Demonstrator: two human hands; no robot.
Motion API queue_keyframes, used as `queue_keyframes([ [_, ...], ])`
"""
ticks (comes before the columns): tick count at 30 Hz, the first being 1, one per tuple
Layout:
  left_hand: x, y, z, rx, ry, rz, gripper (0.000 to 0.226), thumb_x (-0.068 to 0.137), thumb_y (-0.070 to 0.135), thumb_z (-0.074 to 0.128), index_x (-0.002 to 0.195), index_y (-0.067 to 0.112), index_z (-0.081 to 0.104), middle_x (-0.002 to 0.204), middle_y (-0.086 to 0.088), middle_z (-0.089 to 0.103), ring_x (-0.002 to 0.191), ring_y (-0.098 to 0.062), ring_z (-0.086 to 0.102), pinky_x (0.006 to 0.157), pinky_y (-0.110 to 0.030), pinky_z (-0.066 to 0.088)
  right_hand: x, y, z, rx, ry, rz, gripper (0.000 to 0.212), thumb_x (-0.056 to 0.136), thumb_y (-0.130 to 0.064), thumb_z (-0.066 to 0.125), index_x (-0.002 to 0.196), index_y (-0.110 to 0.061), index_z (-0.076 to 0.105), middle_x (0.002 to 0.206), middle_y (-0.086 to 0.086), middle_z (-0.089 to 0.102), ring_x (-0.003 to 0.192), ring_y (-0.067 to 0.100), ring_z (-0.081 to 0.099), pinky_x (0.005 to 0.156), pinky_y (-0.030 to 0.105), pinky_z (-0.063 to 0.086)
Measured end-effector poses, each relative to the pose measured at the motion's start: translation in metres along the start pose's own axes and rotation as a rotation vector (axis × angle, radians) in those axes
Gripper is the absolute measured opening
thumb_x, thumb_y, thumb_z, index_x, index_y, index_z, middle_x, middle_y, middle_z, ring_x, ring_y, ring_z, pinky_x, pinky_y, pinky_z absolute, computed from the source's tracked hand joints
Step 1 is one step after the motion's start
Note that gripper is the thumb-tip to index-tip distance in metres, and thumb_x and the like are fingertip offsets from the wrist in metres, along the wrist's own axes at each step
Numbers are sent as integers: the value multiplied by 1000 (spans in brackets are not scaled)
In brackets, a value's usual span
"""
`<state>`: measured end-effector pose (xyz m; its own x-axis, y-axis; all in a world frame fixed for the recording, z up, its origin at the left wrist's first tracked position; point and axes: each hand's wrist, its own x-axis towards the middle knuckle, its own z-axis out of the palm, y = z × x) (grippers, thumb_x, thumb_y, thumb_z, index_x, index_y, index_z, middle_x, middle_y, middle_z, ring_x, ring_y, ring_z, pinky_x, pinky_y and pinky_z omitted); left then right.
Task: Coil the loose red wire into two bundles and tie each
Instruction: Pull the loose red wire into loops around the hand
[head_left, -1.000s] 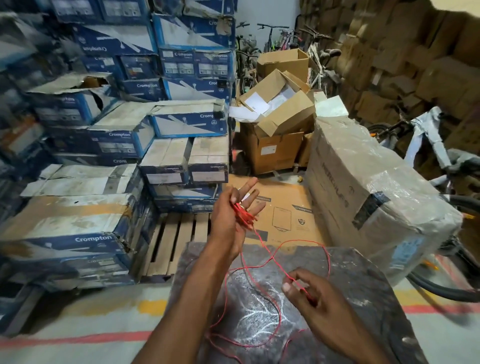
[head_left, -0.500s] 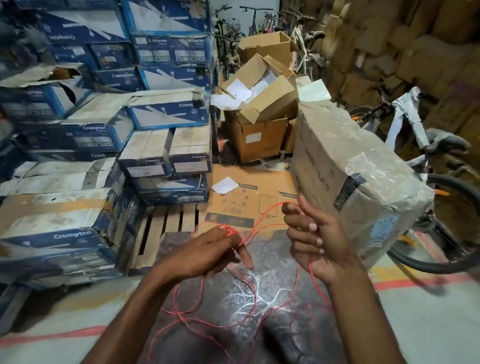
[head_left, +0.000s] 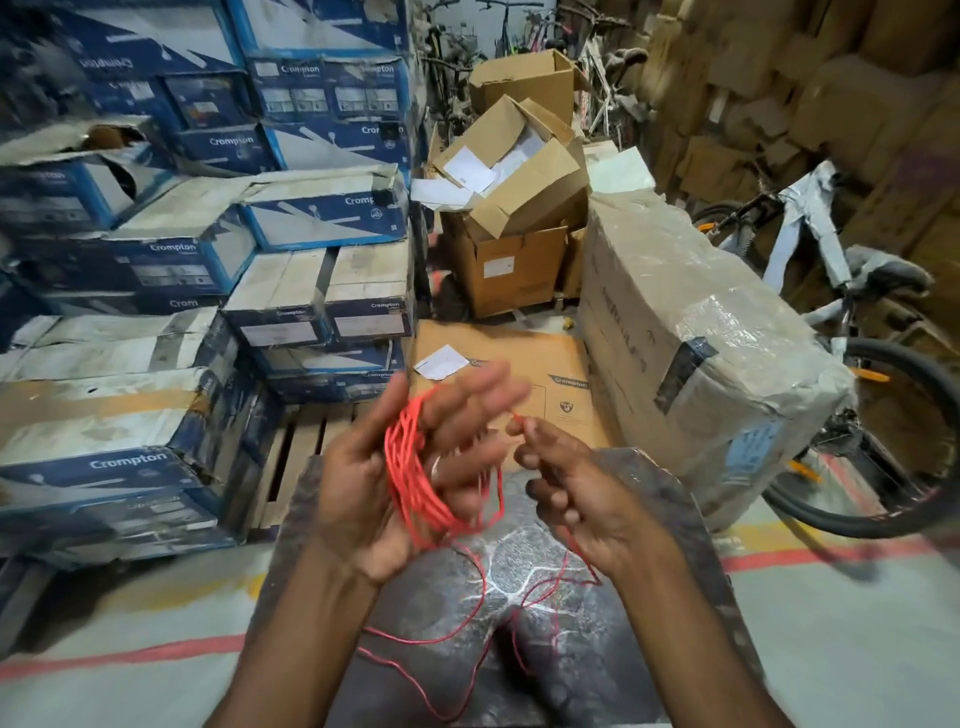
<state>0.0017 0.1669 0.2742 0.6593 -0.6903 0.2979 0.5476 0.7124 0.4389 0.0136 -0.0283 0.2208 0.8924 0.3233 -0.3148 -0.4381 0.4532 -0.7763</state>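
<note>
Red wire (head_left: 410, 467): first bundle partly wound, nothing tied.
Your left hand (head_left: 358, 504) carries loops on straight fingers, right hand (head_left: 576, 483) pinches the strand; slack lies near.

1. "Crompton", in white letters, on several of the blue boxes (head_left: 132, 460) stacked at the left.
2. "Crompton", on the flat brown cardboard sheet (head_left: 545, 358) on the floor.
3. Side lettering on the big wrapped box (head_left: 701, 312): too blurred to read.
</note>
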Motion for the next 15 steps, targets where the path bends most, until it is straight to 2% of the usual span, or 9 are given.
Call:
queue_keyframes([
  [1,11,5,1,31,30,58,62,109,38,28,153,-5,33,159,-23,37,141,-39,46,116,-46,28,-3,2,-1,-124,22,-32,17,104,-31,54,98,-20,67,67,-7,49,33,0,28,29,14,13],
  [2,23,9,1,60,66,105,60,108,37,27,152,-3,37,161,-20,35,148,-39,34,116,-46,27,-8,4,-1,-222,25,-55,21,104,-34,53,97,-20,68,65,-5,48,33,1,26,32,15,12],
  [3,34,15,0,89,127,143,58,107,36,29,150,-1,40,161,-17,36,149,-39,30,114,-47,34,-12,6,-2,-310,22,-73,25,105,-36,52,96,-20,68,63,-4,47,33,3,25,34,15,13],
  [6,56,32,-14,202,369,270,53,106,34,33,145,2,49,156,-13,46,142,-41,43,107,-49,48,-26,10,-5,-558,-1,-129,34,108,-38,46,92,-14,63,56,-1,44,36,7,27,39,17,20],
  [10,70,44,-34,435,657,365,45,107,35,37,137,11,60,135,-2,66,132,-32,57,106,-49,50,-45,15,-6,-721,-22,-290,39,103,-49,44,85,-18,61,55,-7,35,48,13,25,48,27,21],
  [12,74,39,-40,808,790,319,36,108,37,39,131,29,65,120,6,66,122,-21,58,102,-36,50,-54,9,-5,-830,-36,-378,37,102,-51,45,87,-22,63,58,-5,34,54,15,28,52,34,24],
  [13,74,34,-43,1083,834,276,33,108,39,39,130,38,64,111,5,62,112,-16,56,94,-27,48,-58,4,-4,-903,-57,-413,37,101,-53,47,90,-21,63,60,-1,37,56,18,31,54,38,26],
  [14,71,30,-49,1378,829,223,33,109,41,37,134,44,59,107,4,58,103,-14,55,86,-19,47,-62,-2,-3,-975,-84,-436,38,101,-54,48,93,-20,63,63,3,42,57,23,34,55,41,29],
  [15,68,26,-54,1646,772,162,36,109,44,34,141,45,51,105,4,58,97,-12,55,82,-18,47,-66,-9,-1,-1029,-106,-444,38,100,-54,50,96,-19,63,66,7,47,60,29,38,56,45,33],
])
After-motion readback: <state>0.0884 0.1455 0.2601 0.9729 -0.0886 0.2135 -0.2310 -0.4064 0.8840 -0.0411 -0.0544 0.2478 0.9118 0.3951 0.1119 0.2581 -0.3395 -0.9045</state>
